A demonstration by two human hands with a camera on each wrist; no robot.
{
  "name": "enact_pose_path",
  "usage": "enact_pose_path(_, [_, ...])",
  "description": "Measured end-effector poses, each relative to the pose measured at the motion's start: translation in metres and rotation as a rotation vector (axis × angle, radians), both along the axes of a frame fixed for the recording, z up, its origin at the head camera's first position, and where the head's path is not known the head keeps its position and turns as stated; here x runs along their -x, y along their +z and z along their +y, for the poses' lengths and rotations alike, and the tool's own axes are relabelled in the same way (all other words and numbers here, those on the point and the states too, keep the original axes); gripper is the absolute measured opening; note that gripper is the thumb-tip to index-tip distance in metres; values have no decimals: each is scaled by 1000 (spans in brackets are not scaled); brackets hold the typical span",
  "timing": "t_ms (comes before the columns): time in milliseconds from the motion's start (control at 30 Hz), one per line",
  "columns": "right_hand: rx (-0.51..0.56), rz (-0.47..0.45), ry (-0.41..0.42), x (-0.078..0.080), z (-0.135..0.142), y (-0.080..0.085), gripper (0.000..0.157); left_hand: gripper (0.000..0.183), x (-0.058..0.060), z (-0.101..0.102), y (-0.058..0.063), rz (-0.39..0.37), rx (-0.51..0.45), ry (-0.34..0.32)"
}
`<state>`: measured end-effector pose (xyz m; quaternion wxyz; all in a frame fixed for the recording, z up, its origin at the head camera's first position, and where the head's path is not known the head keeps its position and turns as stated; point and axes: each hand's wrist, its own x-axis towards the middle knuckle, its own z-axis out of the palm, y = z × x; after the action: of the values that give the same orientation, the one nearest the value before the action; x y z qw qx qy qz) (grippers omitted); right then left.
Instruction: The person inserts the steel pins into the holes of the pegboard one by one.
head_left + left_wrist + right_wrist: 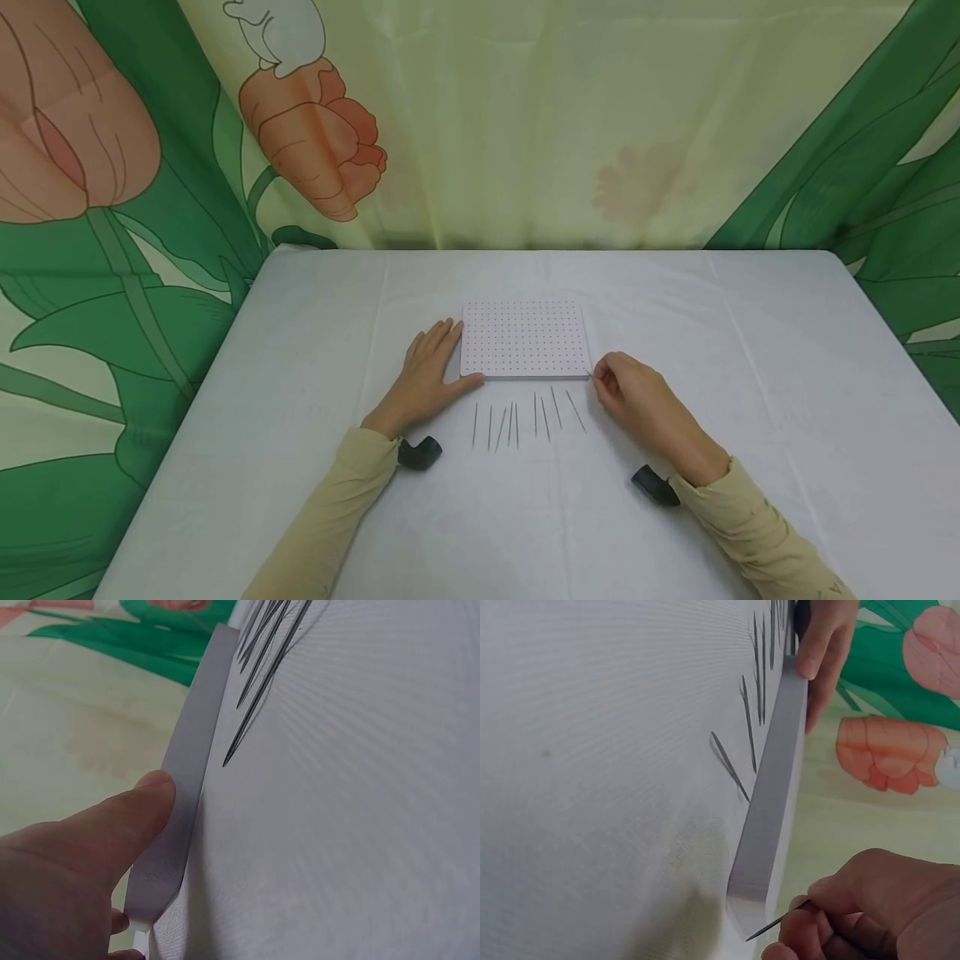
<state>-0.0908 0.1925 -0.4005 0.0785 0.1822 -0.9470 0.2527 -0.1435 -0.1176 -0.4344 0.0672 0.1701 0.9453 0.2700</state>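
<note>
A white board with rows of small holes (522, 340) lies flat on the table. My left hand (427, 375) rests at its left side with straight fingers, the thumb (154, 799) touching the front left edge. Near the front right corner, my right hand (633, 400) pinches a needle (778, 921) between thumb and index finger, its thin tip sticking out past them. Several more dark metal needles (516, 425) lie in a loose row on the cloth in front of the board, most pointing away from me.
A white cloth covers the table (750, 350). Behind it hangs a curtain (525, 125) printed with flowers and leaves. Black wrist cameras (420, 453) sit at both sleeves.
</note>
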Motion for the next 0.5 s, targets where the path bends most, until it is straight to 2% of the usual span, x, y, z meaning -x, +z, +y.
enact_pose_path(300, [94,85,21,10,-3,4,8,93,1,0,-1,13,-4,-6])
enact_pose_path(500, [130,69,15,17,-8,9,10,93,1,0,-3,21,8,-7])
